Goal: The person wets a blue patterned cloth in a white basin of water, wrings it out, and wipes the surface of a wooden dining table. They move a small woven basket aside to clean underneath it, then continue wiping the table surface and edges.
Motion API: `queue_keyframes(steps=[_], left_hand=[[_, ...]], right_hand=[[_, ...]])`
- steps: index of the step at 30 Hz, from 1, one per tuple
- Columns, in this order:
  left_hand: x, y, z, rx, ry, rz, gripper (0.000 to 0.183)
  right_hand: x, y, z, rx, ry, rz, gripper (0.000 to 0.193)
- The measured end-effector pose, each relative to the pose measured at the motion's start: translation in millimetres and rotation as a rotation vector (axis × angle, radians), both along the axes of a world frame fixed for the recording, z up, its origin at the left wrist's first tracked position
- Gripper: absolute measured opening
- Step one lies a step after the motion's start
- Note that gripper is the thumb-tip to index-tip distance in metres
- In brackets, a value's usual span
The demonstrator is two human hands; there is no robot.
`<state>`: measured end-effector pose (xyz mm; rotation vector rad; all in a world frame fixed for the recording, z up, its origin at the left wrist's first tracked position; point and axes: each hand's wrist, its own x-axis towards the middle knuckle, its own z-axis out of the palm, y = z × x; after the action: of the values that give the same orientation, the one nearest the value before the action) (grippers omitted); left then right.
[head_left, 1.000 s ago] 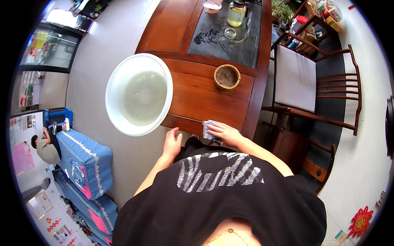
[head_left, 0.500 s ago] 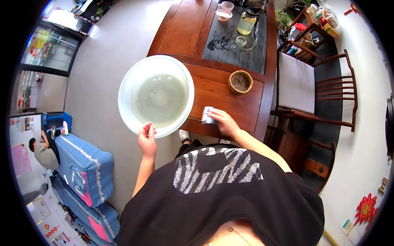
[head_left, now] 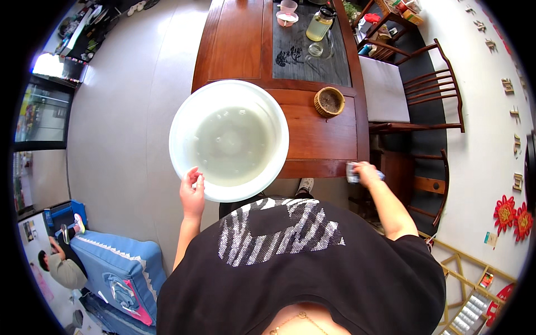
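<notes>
A large pale round basin (head_left: pixel 181 162) with cloudy water stands at the near left end of the wooden table, jutting past its edge. My left hand (head_left: pixel 192 192) hovers by the basin's near left rim, its fingers loosely bent and apart, with nothing visible in them. Whether its fingertips touch the rim I cannot tell. At the table's near right corner, my right hand (head_left: pixel 368 174) is closed around a small folded white-and-blue cloth-like thing (head_left: pixel 352 172). Its exact kind is unclear. A woven round pot (head_left: pixel 329 103) sits on the table beyond the right hand.
On the dark inlaid panel (head_left: pixel 304 67) of the table (head_left: pixel 234 39) stand a jug of yellowish liquid (head_left: pixel 319 25), a glass lid (head_left: pixel 315 49) and pink bowls (head_left: pixel 287 19). A wooden chair (head_left: pixel 385 92) is at the right. Left, a person (head_left: pixel 67 268) lies beside a blue-covered sofa (head_left: pixel 114 251).
My right hand has moved right with the folded thing, from beside the basin to the table's right corner. My left hand stays near the rim. The whole view has shifted.
</notes>
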<state>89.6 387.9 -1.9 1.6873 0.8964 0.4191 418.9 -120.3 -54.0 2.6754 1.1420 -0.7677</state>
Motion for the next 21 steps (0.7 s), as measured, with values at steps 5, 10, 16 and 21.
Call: queue_keyframes(steps=[5, 10, 16, 21], left_hand=[[-10.7, 16.2, -6.6, -0.132, -0.036, -0.065, 0.032], [0.9, 10.4, -13.9, -0.209, -0.109, -0.068, 0.032], [73.5, -8.6, -6.9, 0.111, 0.049, -0.175, 0.061], [94.4, 5.1, -54.7, 0.586, 0.374, -0.509, 0.074]], right_hand=[[-5.3, 56.8, 85.1, 0.127, 0.019, -0.722, 0.030], [-42.1, 212.5, 136.0, 1.013, 0.332, -0.408, 0.054], [-72.9, 379.3, 56.4, 1.124, 0.277, 0.171, 0.051], [-107.5, 407.1, 17.0, 0.525, 0.014, 0.406, 0.068]])
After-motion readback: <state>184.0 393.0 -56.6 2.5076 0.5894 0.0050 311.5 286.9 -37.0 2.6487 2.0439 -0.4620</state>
